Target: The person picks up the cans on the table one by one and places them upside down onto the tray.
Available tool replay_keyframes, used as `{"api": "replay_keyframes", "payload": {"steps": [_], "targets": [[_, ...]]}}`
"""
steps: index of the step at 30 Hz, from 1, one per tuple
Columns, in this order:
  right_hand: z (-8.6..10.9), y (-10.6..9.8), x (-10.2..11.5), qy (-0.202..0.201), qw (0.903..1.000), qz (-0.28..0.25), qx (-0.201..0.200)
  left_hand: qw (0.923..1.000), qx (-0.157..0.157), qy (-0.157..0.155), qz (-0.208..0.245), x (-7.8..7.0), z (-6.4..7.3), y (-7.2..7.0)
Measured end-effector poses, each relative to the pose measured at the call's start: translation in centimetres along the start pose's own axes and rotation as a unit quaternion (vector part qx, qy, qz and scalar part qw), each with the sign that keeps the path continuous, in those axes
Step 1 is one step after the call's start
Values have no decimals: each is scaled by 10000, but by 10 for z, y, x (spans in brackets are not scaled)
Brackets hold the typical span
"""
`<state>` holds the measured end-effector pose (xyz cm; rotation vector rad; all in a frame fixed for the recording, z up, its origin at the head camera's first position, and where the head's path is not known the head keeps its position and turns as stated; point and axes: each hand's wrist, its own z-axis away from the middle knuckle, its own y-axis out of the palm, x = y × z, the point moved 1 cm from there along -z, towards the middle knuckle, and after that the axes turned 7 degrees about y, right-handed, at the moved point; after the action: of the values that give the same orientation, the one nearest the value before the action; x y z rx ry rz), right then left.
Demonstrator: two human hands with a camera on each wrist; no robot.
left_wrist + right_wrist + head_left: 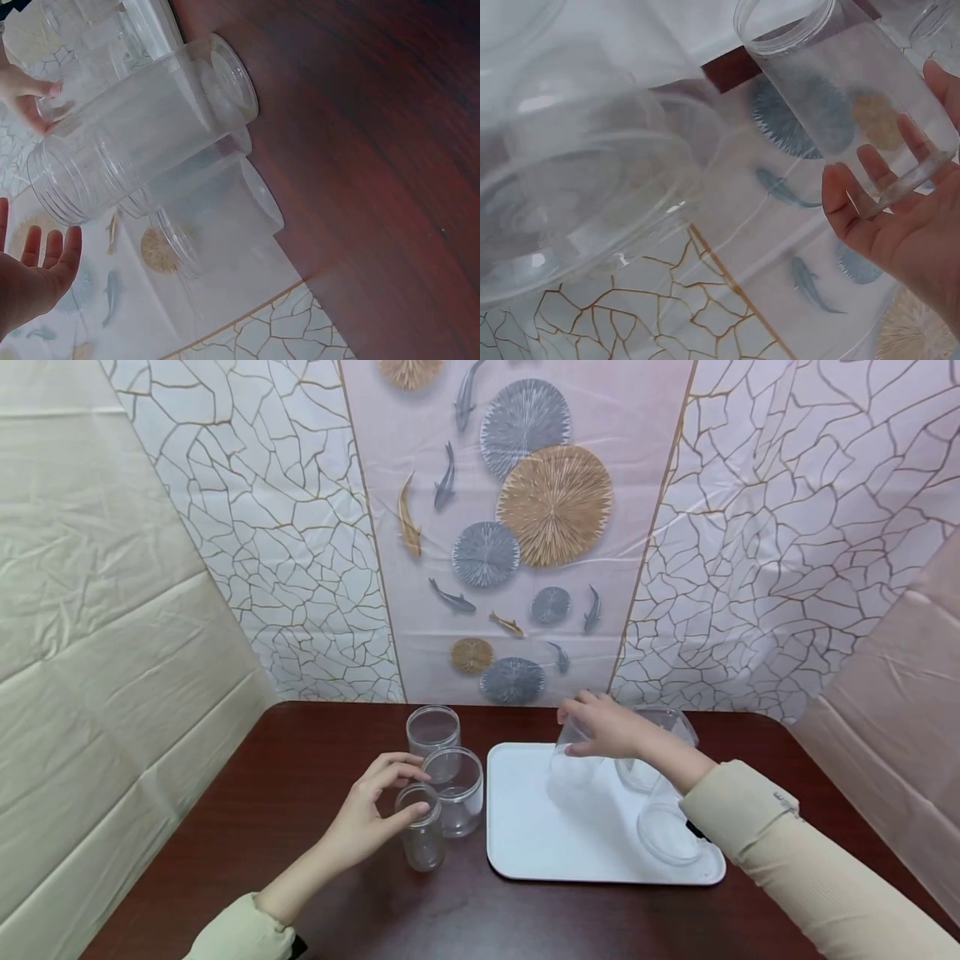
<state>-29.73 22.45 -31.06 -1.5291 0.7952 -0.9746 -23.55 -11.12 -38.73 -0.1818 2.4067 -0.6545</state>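
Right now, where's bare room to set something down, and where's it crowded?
Bare: front-left of the tray, bordered by its left and front rims; tabletop left of the left hand; tabletop just in front of the tray. Crowded: tray's right side, with clear containers; its back, around the right hand and held jar; the three jars beside the left hand.

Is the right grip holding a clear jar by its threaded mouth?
No, the right grip holds the clear jar around its base end, opposite the threaded mouth.
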Motion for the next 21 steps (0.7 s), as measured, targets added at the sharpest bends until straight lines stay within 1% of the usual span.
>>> {"api": "replay_keyframes", "payload": {"steps": [4, 9, 16, 21], "targets": [[-5, 0, -7, -37, 9998, 188, -22, 10000, -30, -29, -4, 2, 3, -2], [-9, 2, -13, 138, 9990, 429, -9, 10000, -38, -20, -31, 5, 4, -4], [-11, 10, -10, 445, 9940, 888, 458, 9999, 28, -81, -117, 5, 4, -4], [-16, 16, -8, 617, 9902, 1072, 642, 9997, 46, -140, -177, 5, 6, -5]]}}
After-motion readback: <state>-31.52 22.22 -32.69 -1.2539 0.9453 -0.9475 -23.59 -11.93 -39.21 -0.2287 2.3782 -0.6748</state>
